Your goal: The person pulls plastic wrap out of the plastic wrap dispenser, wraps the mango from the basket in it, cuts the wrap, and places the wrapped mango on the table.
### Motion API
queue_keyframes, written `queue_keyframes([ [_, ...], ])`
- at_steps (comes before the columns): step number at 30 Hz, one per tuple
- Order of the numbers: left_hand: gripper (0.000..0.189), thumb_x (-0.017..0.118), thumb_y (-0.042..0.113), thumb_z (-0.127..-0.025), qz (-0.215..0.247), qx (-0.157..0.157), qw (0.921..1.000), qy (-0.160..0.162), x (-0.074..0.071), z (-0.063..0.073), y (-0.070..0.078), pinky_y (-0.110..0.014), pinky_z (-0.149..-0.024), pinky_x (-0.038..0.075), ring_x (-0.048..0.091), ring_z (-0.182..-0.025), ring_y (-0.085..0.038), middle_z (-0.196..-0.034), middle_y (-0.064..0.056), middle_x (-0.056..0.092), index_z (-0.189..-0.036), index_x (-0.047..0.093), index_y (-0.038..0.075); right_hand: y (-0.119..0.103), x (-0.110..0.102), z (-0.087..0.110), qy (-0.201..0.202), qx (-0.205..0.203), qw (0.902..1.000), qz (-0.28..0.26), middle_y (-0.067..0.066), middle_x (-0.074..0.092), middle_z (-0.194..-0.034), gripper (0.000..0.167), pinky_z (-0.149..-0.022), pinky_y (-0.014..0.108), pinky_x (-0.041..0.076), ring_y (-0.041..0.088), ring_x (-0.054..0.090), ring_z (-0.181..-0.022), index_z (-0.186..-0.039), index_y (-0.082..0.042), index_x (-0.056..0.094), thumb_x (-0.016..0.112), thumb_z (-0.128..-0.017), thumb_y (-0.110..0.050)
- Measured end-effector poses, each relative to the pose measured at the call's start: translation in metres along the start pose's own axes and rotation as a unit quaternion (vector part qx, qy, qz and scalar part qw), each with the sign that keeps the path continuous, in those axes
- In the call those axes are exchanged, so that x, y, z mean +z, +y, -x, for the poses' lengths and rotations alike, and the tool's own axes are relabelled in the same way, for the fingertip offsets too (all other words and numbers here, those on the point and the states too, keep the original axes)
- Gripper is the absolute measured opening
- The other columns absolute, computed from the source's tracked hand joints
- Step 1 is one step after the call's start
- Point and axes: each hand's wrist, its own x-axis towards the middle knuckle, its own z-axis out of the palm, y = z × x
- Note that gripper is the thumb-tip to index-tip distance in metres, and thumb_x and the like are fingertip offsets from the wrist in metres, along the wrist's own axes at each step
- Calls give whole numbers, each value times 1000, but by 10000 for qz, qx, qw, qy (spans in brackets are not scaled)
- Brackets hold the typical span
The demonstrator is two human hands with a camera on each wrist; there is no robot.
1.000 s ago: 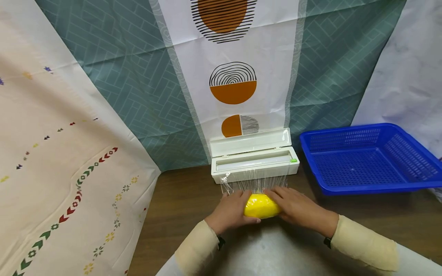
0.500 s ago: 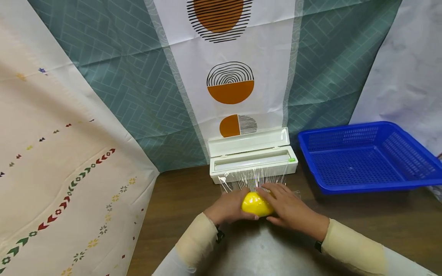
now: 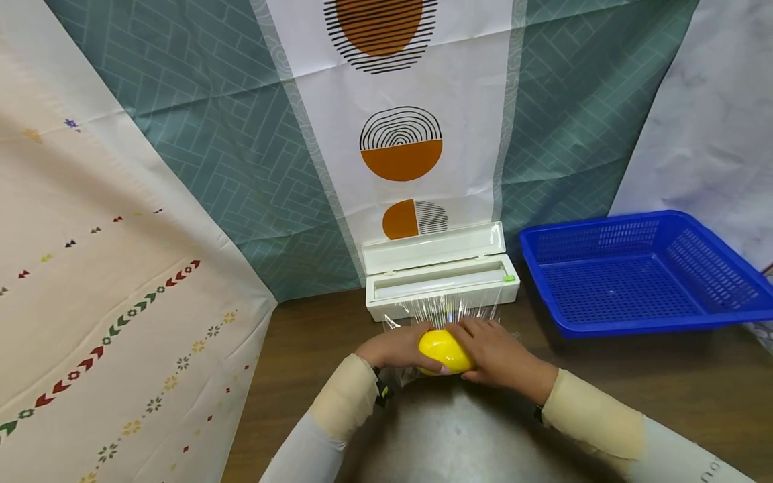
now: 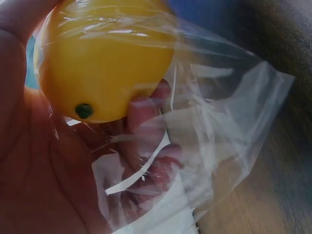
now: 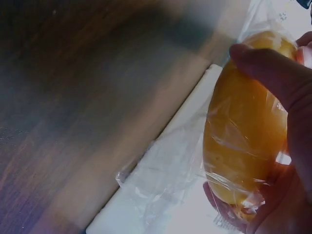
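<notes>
Wrapping film and yellow fruit held between two hands. Head view: the left hand point(image 3: 395, 347) and right hand point(image 3: 496, 352) grip the yellow fruit point(image 3: 443, 352) from opposite sides, just in front of a white dispenser box point(image 3: 386, 310) whose lid stands open. Clear film point(image 3: 443, 310), gathered into fine pleats, runs from the box to the fruit. A film roll point(image 3: 435, 284) and a green tab point(image 3: 509, 278) are visible only here, as is the full outline of the blue basket point(image 3: 640, 327), right of the box on the wooden tabletop point(image 3: 314, 349). Left wrist view: a dark green spot point(image 4: 84, 111) on the fruit and a loose, crumpled film flap, both hidden from above. Right wrist view: film lies over the fruit's elongated side, the right thumb point(image 5: 268, 66) across one end.
</notes>
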Motion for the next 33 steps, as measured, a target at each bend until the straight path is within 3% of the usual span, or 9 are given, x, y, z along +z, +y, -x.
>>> queue_keyframes([
  [9, 52, 75, 59, -78, -71, -159, 9996, -201, 1, -4, -2, -25, -69, 49, 58, -75, -8, -91, 7, 61, -107, 57, 21, 9, 2, -10, -206, -273, 9991, -267, 7, 60, -110, 83, -88, 47, 53, 25, 60, -99, -129, -8, 54, 92, -63, -38],
  [12, 53, 76, 60, -77, -169, -258, 9995, -74, 0, -1, 0, -25, -68, 50, 59, -75, -9, -91, 8, 62, -107, 58, 20, 11, 3, -13, -378, -313, 9982, -349, 6, 59, -108, 81, -86, 45, 53, 22, 59, -96, -127, -9, 53, 92, -63, -38],
  [15, 62, 78, 62, -75, -580, -417, 9969, 328, 0, 4, 6, -28, -72, 50, 59, -81, -11, -95, 5, 64, -114, 60, 17, 12, 3, -16, -431, -368, 9976, -404, 6, 59, -106, 80, -83, 44, 53, 22, 59, -93, -126, -9, 53, 92, -62, -38],
  [17, 74, 78, 64, -73, -1103, -522, 9902, 685, 1, 8, 12, -34, -78, 50, 59, -90, -14, -104, 2, 64, -124, 59, 14, 12, 2, -18, -424, -395, 9973, -441, 5, 59, -104, 79, -80, 42, 54, 21, 58, -90, -124, -9, 53, 93, -61, -37],
  [20, 89, 81, 66, -69, -1955, -500, 9706, 1312, 5, 12, 23, -44, -89, 48, 58, -105, -19, -117, -3, 62, -138, 54, 15, 14, 1, -20, -544, -359, 9963, -563, 5, 59, -102, 78, -78, 41, 55, 20, 58, -87, -123, -9, 53, 93, -62, -35],
  [25, 98, 84, 66, -66, -2776, -40, 9399, 1989, 20, 15, 37, -47, -94, 48, 59, -114, -23, -123, -6, 60, -144, 46, 20, 20, -3, -25, -953, -224, 9918, -816, 3, 59, -102, 77, -80, 40, 56, 18, 59, -86, -123, -9, 50, 91, -63, -36],
  [30, 103, 88, 63, -64, -3034, 55, 9257, 2258, 32, 14, 37, -45, -86, 49, 63, -106, -24, -115, -6, 60, -145, 42, 20, 25, -9, -31, -1317, -122, 9847, -1132, 3, 61, -106, 79, -82, 38, 55, 17, 60, -89, -126, -9, 49, 91, -64, -37],
  [33, 101, 90, 59, -63, -2955, -21, 9280, 2270, 35, 12, 31, -45, -85, 49, 63, -103, -24, -113, -6, 60, -143, 44, 20, 27, -12, -35, -1536, -63, 9784, -1381, 3, 63, -110, 81, -83, 38, 55, 16, 60, -90, -130, -9, 50, 90, -66, -36],
])
